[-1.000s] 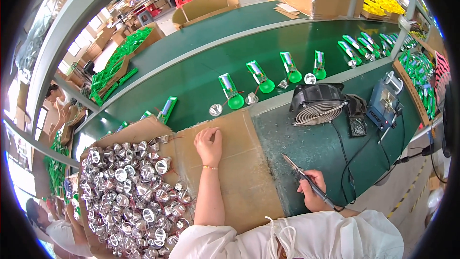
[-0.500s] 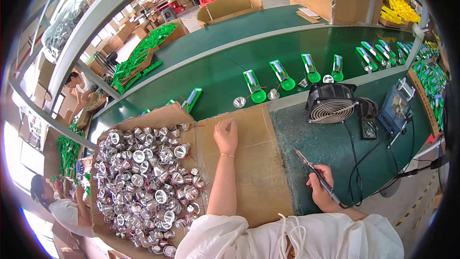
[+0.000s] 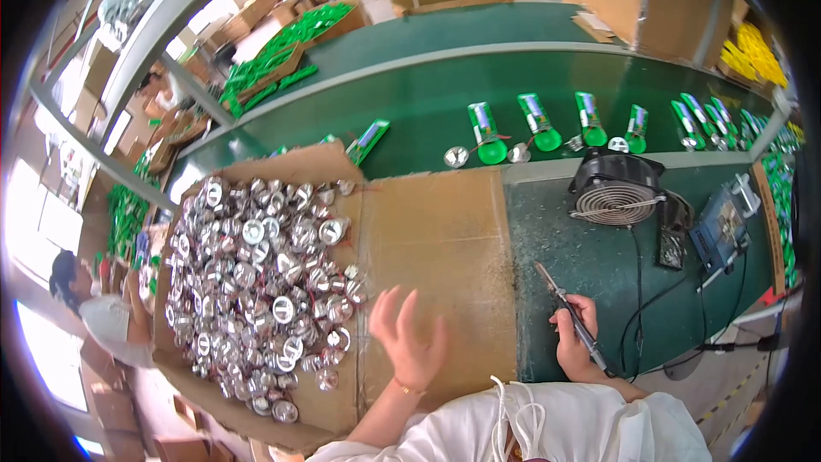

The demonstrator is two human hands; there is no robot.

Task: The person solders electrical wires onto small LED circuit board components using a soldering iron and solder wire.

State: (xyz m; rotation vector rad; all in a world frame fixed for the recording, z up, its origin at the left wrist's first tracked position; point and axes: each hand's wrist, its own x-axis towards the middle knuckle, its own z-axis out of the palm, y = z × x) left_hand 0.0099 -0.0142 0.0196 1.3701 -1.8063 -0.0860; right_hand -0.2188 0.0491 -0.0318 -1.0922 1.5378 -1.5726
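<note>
My left hand (image 3: 409, 344) is held over the brown cardboard sheet (image 3: 440, 222), its fingers apart and slightly blurred, with nothing in them. Just left of it is a cardboard box (image 3: 295, 164) heaped with small silvery reflector cups (image 3: 282, 308), some trailing thin red wires. My right hand (image 3: 575, 334) grips a soldering iron (image 3: 575, 312) by its dark handle. The iron's tip points up and left above the green bench, near the cardboard's right edge.
A black fan (image 3: 611, 188) with a round grille stands beyond my right hand, beside a blue soldering station (image 3: 720, 222). Cables run over the bench. Green lamp housings (image 3: 487, 137) with reflector cups line the green belt (image 3: 419, 124). Another person (image 3: 111, 316) sits at far left.
My left hand has come back from the far part of the cardboard toward my body, and its closed fingers have spread. The right hand keeps its grip on the iron. The whole view has shifted.
</note>
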